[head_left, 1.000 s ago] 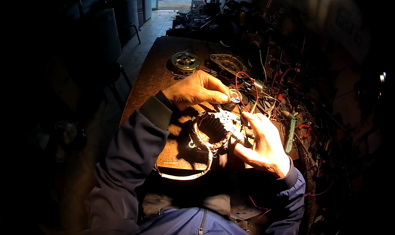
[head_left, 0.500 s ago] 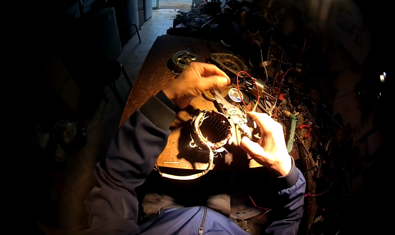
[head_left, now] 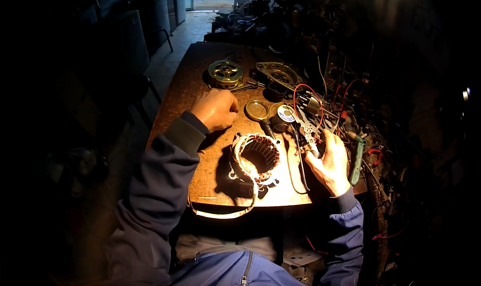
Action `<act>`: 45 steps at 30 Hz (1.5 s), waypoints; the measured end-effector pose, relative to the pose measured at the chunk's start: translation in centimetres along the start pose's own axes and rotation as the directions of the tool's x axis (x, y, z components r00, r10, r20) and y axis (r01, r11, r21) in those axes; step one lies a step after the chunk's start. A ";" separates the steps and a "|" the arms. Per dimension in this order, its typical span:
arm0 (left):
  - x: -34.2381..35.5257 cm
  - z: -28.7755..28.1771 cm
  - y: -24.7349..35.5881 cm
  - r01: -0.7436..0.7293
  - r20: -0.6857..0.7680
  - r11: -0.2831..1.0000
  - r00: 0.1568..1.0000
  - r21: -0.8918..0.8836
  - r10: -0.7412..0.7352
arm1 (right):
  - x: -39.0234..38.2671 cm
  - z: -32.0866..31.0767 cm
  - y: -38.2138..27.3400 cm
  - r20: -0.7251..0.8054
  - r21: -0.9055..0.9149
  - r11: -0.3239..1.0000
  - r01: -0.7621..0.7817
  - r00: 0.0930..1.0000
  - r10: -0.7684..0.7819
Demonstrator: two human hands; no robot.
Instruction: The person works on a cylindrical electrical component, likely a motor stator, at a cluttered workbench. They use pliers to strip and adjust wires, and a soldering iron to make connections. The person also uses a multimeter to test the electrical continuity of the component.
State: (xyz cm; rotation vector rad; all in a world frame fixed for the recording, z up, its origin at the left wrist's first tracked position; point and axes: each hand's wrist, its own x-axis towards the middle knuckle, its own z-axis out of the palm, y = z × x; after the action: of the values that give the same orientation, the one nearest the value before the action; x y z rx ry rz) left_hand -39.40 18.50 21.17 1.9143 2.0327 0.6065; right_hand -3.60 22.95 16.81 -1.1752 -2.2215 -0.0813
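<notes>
Head view has the right hand [head_left: 328, 160] with its grip narrow around the handles of silver multi-purpose metal pliers [head_left: 305, 128], at the cluttered right side of the brown wooden table [head_left: 208, 183]. The left hand [head_left: 218, 109] is curled, and I cannot tell whether it holds anything. The step in hand looks like handling the pliers, well apart from the copper-wound round stator [head_left: 260, 148], which sits near the front edge. Moving the pliers calls for avoiding the thin red wire loop [head_left: 322, 105] and the white-and-blue-faced round spool [head_left: 286, 113]. Lit wood between the stator and right hand gives room, crossed by a thin dark cord [head_left: 293, 168]; a pale sleeved cable [head_left: 233, 215] hangs over the front edge
</notes>
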 end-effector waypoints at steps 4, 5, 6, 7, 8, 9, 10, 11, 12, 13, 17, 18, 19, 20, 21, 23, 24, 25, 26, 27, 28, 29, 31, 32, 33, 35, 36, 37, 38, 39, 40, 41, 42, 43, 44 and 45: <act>-0.8 -1.5 0.6 -0.207 -0.042 0.953 0.978 -0.223 0.202 | 0.9 -0.8 -1.4 -0.066 0.014 0.993 0.117 0.991 -0.116; -1.2 -2.0 0.7 -0.260 -0.015 0.915 0.963 -0.307 0.268 | 1.6 -0.9 -2.1 -0.128 0.104 0.983 0.150 0.982 -0.137; -1.6 -2.6 0.9 -0.307 0.007 0.868 0.942 -0.391 0.336 | 2.2 -1.3 -2.8 -0.061 0.304 0.943 0.134 0.991 -0.121; -2.1 -3.0 1.2 -0.302 0.044 0.856 0.935 -0.420 0.351 | 3.0 -1.7 -3.5 0.016 0.503 0.860 0.084 0.994 -0.106; -2.7 -3.2 1.5 -0.294 0.081 0.844 0.927 -0.449 0.366 | 3.8 -2.2 -4.1 0.091 0.637 0.768 0.069 0.982 -0.164; -3.3 -3.5 1.8 -0.317 0.097 0.812 0.906 -0.490 0.412 | 4.8 -2.2 -4.9 0.157 0.714 0.699 0.049 0.961 -0.227; -3.9 -3.6 2.2 -0.150 0.204 0.805 0.926 -0.574 0.319 | 5.6 -2.2 -5.7 0.203 0.733 0.679 0.043 0.939 -0.279; -3.9 -3.5 2.7 -0.178 0.189 0.852 0.933 -0.493 0.305 | 6.4 -2.2 -6.4 0.232 0.758 0.650 0.054 0.909 -0.346; -4.2 -3.6 2.9 -0.185 0.191 0.876 0.936 -0.446 0.295 | 7.0 -1.9 -7.1 0.270 0.755 0.654 0.043 0.889 -0.369; -4.2 -3.5 3.2 -0.191 0.196 0.906 0.940 -0.376 0.280 | 7.4 -1.8 -7.6 0.282 0.757 0.651 0.058 0.870 -0.405; -4.2 -2.9 3.8 -0.241 0.192 0.917 0.931 -0.319 0.312 | 8.1 -0.1 -8.8 0.313 0.774 0.631 0.054 0.833 -0.456; -4.1 -2.7 3.9 -0.235 0.176 0.922 0.938 -0.308 0.298 | 8.0 0.2 -8.8 0.293 0.757 0.648 0.086 0.842 -0.454; -4.2 -2.6 3.9 -0.235 0.164 0.922 0.941 -0.307 0.295 | 7.8 0.6 -8.8 0.277 0.736 0.667 0.115 0.848 -0.451; -4.2 -2.5 3.9 -0.240 0.151 0.920 0.943 -0.309 0.297 | 7.7 0.9 -8.8 0.263 0.734 0.667 0.128 0.852 -0.453; -4.2 -2.4 3.9 -0.248 0.138 0.918 0.943 -0.310 0.302 | 7.7 1.1 -8.7 0.251 0.728 0.671 0.139 0.857 -0.450; -4.3 -2.3 3.9 -0.228 0.141 0.920 0.948 -0.318 0.284 | 7.5 1.6 -8.6 0.199 0.728 0.662 0.180 0.868 -0.455; -4.3 -2.3 3.9 -0.218 0.140 0.921 0.952 -0.322 0.274 | 7.4 1.8 -8.6 0.159 0.732 0.647 0.212 0.871 -0.465; -4.4 -2.3 3.9 -0.219 0.140 0.924 0.952 -0.312 0.273 | 7.3 1.9 -8.6 0.119 0.735 0.633 0.245 0.872 -0.476; -4.4 -2.3 3.9 -0.222 0.140 0.928 0.952 -0.301 0.273 | 7.2 2.0 -8.6 0.111 0.728 0.636 0.255 0.872 -0.476; -4.4 -2.3 3.9 -0.238 0.128 0.923 0.949 -0.303 0.286 | 7.2 2.0 -8.6 0.105 0.733 0.631 0.253 0.874 -0.473; -4.4 -2.2 3.9 -0.229 0.128 0.926 0.952 -0.301 0.277 | 7.1 2.0 -8.7 0.101 0.735 0.629 0.253 0.876 -0.471; -4.4 -2.0 4.0 -0.232 0.114 0.921 0.953 -0.313 0.279 | 7.0 2.0 -8.7 0.097 0.737 0.627 0.252 0.879 -0.468; -4.4 -2.0 4.0 -0.252 0.094 0.917 0.952 -0.308 0.293 | 6.8 2.0 -8.9 0.093 0.741 0.628 0.238 0.890 -0.447; -4.4 -2.0 4.0 -0.267 0.087 0.918 0.949 -0.292 0.304 | 6.8 2.0 -8.9 0.099 0.742 0.630 0.227 0.893 -0.439; -4.5 -2.0 4.0 -0.283 0.076 0.916 0.946 -0.285 0.316 | 6.8 2.0 -8.9 0.085 0.747 0.621 0.239 0.892 -0.445; -4.4 -2.1 4.0 -0.281 0.079 0.923 0.947 -0.263 0.311 | 6.8 2.0 -8.7 0.073 0.754 0.607 0.249 0.888 -0.454; -4.4 -2.1 4.0 -0.280 0.079 0.925 0.948 -0.256 0.309 | 6.8 2.0 -8.7 0.076 0.766 0.596 0.240 0.887 -0.456; -4.4 -2.1 4.0 -0.278 0.081 0.926 0.948 -0.256 0.307 | 6.8 1.9 -8.6 0.079 0.779 0.584 0.229 0.888 -0.453; -4.4 -2.1 4.0 -0.276 0.084 0.926 0.949 -0.257 0.305 | 6.8 1.9 -8.5 0.083 0.794 0.568 0.215 0.888 -0.453; -4.4 -2.2 4.0 -0.270 0.090 0.929 0.950 -0.252 0.300 | 6.8 1.9 -8.4 0.078 0.789 0.569 0.232 0.881 -0.467; -4.4 -2.2 4.1 -0.264 0.091 0.932 0.951 -0.250 0.294 | 6.9 1.8 -8.3 0.075 0.787 0.566 0.246 0.872 -0.483; -4.4 -2.2 4.1 -0.254 0.096 0.936 0.954 -0.243 0.284 | 7.0 1.8 -8.3 0.069 0.786 0.561 0.259 0.866 -0.496; -4.4 -2.2 4.1 -0.249 0.099 0.940 0.956 -0.233 0.278 | 7.0 1.7 -8.3 0.048 0.771 0.569 0.285 0.865 -0.499; -4.4 -2.2 4.2 -0.246 0.099 0.938 0.956 -0.245 0.277 | 7.0 1.7 -8.3 0.023 0.757 0.575 0.311 0.866 -0.499; -4.4 -2.2 4.2 -0.248 0.097 0.935 0.955 -0.253 0.279 | 7.0 1.7 -8.4 -0.001 0.742 0.580 0.336 0.866 -0.500; -4.5 -2.2 4.2 -0.249 0.095 0.933 0.955 -0.262 0.281 | 7.0 1.7 -8.5 -0.022 0.730 0.586 0.351 0.869 -0.493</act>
State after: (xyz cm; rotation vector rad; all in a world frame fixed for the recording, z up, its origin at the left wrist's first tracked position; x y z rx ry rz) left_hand -36.43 13.97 24.77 2.0312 1.5488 0.7377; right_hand -13.85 23.45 21.10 -0.1978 -2.2948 0.6843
